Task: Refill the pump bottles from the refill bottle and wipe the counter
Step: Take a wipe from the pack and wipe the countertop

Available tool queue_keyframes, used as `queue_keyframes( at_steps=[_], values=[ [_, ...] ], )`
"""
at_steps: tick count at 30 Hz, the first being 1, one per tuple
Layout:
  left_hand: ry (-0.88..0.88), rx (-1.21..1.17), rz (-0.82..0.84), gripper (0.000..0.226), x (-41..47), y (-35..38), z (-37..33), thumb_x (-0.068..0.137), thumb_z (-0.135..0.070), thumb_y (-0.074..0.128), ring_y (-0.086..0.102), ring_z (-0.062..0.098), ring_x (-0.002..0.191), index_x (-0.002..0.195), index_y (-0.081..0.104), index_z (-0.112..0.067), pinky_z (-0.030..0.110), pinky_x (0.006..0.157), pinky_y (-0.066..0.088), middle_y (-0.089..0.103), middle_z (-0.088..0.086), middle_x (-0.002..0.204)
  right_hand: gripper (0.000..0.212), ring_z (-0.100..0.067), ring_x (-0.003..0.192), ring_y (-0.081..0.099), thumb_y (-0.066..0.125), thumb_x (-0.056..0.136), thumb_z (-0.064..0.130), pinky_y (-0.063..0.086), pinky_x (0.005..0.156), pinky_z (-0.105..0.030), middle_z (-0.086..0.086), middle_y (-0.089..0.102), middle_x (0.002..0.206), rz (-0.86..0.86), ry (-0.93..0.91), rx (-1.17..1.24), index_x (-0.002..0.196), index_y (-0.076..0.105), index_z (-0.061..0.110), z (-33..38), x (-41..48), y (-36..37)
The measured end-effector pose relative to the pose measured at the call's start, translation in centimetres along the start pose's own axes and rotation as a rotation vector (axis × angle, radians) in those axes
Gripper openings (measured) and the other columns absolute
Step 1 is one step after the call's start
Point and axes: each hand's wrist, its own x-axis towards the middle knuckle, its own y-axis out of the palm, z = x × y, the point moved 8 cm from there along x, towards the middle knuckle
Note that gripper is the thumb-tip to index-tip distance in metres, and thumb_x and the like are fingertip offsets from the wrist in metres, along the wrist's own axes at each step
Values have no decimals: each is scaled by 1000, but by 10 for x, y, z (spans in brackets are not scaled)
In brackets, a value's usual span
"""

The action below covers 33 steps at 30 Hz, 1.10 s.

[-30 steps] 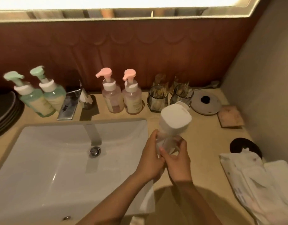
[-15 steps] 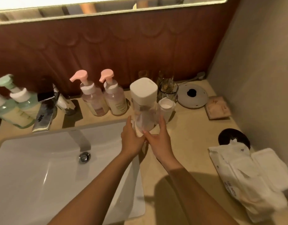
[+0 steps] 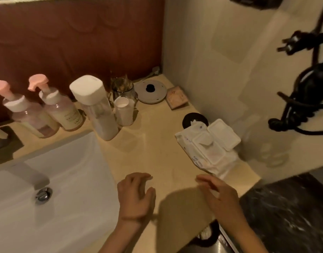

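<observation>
A: Both hands are low in shot over the front of the beige counter point(image 3: 153, 148), and neither has anything in it. The left hand point(image 3: 135, 196) hovers by the edge of the sink point(image 3: 66, 179), fingers loosely spread, thumb out.

B: Same story for the right hand point(image 3: 219, 196): relaxed fingers, nothing held, tips pointing at the near end of the wet wipes pack point(image 3: 210, 148).

A: It's just beside the pack. Whether it's touching, I cannot tell from here.

B: The pack's flap lid is flipped open, so I'd judge that hand is placed to draw a wipe for the counter.

A: Now the refill bottle point(image 3: 98, 110). It's upright with its white cap on, standing at the back corner of the sink, well apart from both hands.

B: Capped and set out of the wiping lane, that's how I read it. White liquid shows in the lower part of its clear body.

A: A small white cup point(image 3: 123, 111) stands just to its right, with a glass tumbler point(image 3: 123, 88) behind.

B: To its left are two pink pump bottles point(image 3: 60, 106), in a row against the dark red backsplash point(image 3: 75, 42), pumps on, both upright.

A: To my eye the pouring looks done on those two, and the counter wipe is not yet begun.

B: One caution: the bare stretch between hands and bottle is the place to wipe, and that tall bottle could tip if nudged.
</observation>
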Motion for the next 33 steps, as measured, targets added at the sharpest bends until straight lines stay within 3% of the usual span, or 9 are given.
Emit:
queue_keyframes(
  at_steps=[4,8,10,14,17,20,22,28,33],
  values=[
    [153,51,150,44,-9,25,-28,70,-48,40,43,16,110,101,66,-31,2,91,16,55,-14,107,29,-6,106,55,56,92,20,44,93,-27,11,61,113,-168,-61,18,116,58,36,2,6,-38],
    [220,1,275,38,-14,44,-54,70,-53,38,31,0,110,100,59,-42,3,92,18,45,-27,112,32,6,119,40,34,101,28,29,95,-4,25,48,125,-77,-90,66,128,47,38,28,32,-35],
    [227,-9,307,32,-16,51,-62,68,-54,39,30,0,111,96,54,-48,7,91,20,45,-26,112,37,8,123,35,30,102,33,25,94,-1,20,43,136,-31,-68,84,136,44,30,36,46,-27],
    [221,14,342,27,-18,61,-72,73,-41,49,30,6,118,99,53,-46,18,95,21,45,-17,121,41,-3,123,36,32,101,33,20,93,-8,8,46,132,-58,26,136,133,50,14,40,51,-21],
    [260,2,341,39,-15,62,-79,76,-34,53,21,2,126,110,48,-52,20,103,16,33,-18,137,38,-4,116,47,35,100,35,30,89,-9,14,57,117,-63,11,174,123,58,17,46,35,-12],
    [292,67,350,54,-15,67,-86,77,-36,51,11,8,136,119,27,-59,24,111,8,17,-13,149,40,-4,130,37,37,99,39,26,111,-22,11,47,137,20,7,146,133,51,23,40,17,11],
    [286,154,321,58,-15,68,-84,81,-35,49,11,17,139,125,18,-56,27,112,9,13,-6,155,41,-2,135,30,38,98,39,24,114,-30,12,41,143,37,-16,108,135,49,26,36,7,19],
    [336,247,275,69,-23,69,-83,79,-46,38,22,18,119,143,14,-42,28,100,25,7,-24,149,27,19,111,46,38,100,29,34,92,-4,30,53,117,175,-119,199,120,53,36,41,-2,18],
    [206,99,295,71,-14,67,-76,83,-44,48,23,12,119,147,22,-28,23,101,22,26,-15,148,20,6,101,58,48,97,23,42,86,-9,17,66,104,-5,-116,144,105,66,26,34,12,-18]
  ],
)
